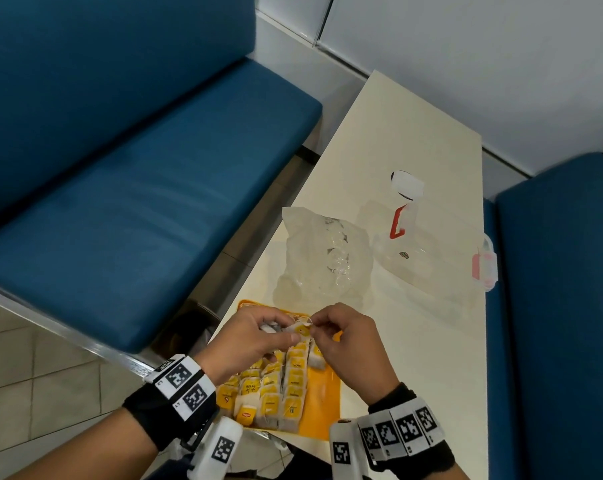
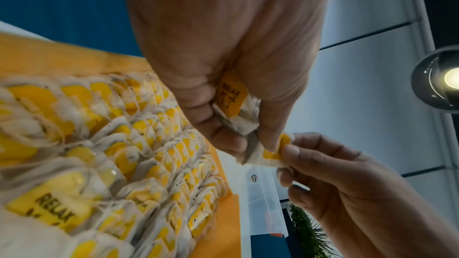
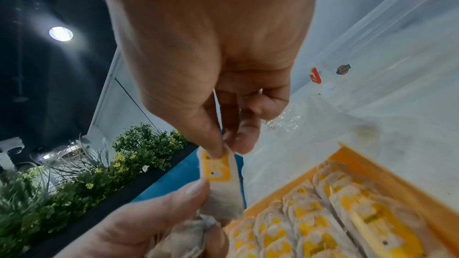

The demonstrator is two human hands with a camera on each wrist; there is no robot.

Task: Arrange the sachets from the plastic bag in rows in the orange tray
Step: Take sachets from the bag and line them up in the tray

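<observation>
Pinching one soft, papery sachet (image 3: 218,170): both hands.

Sachets (image 1: 279,386) in the orange tray (image 1: 322,400) looked like soft, fibrous white paper, matt, with glossy yellow paper tags and thin cotton-like strings. The tray was smooth plastic, slightly glossy. The plastic bag (image 1: 322,254) at the table's left edge was thin clear film, crinkled and shiny. The clear container (image 1: 428,258) beside it was hard transparent plastic with red clips. The table (image 1: 414,140) had a smooth, matt cream top. The bench seat (image 1: 147,188) was blue leather-like upholstery, faint sheen.
</observation>
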